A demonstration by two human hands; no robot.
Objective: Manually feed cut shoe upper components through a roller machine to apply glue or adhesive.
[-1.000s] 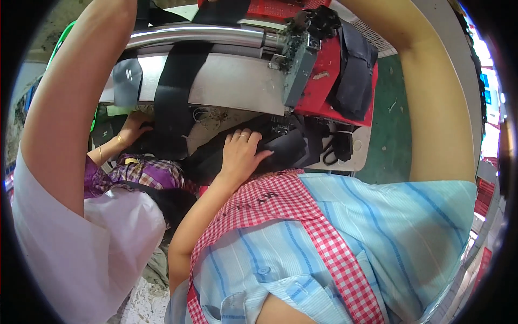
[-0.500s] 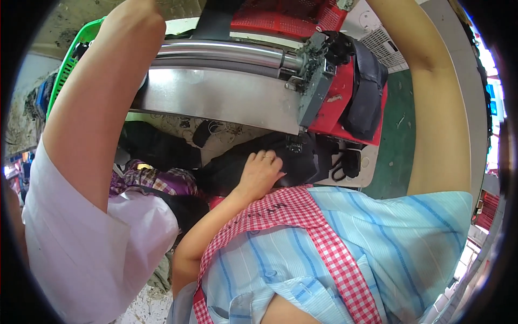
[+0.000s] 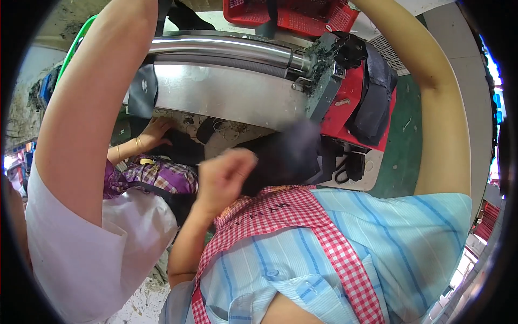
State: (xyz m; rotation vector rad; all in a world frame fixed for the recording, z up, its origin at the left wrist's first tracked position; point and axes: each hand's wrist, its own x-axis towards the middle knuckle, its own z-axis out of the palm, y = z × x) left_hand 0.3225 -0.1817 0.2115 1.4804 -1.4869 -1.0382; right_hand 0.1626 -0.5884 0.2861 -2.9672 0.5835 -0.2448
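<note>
My left hand [image 3: 229, 170] is raised in front of the red gingham apron [image 3: 264, 213], blurred, with fingers that look curled. Just right of it is a black sheet-like piece [image 3: 283, 156], its upper part smeared by motion. Whether my fingers touch that piece cannot be told. Above it stands a machine with a shiny steel roller [image 3: 226, 49] and a flat metal plate [image 3: 221, 92]. My right arm [image 3: 445, 124] reaches up along the right side past the machine, and its hand is outside the picture.
A co-worker's raised arm [image 3: 94, 113] fills the left. A co-worker's braceleted hand [image 3: 154, 133] rests by dark pieces below the plate. Stacked dark pieces [image 3: 375, 97] lie on a red surface at the machine's right. A red basket [image 3: 294, 16] sits behind; a green rim [image 3: 73, 48] shows left.
My left hand has lifted off the black piece and moved left; the piece's upper part is now blurred. The co-worker's braceleted hand and a dark hanging piece have come into sight at left.
</note>
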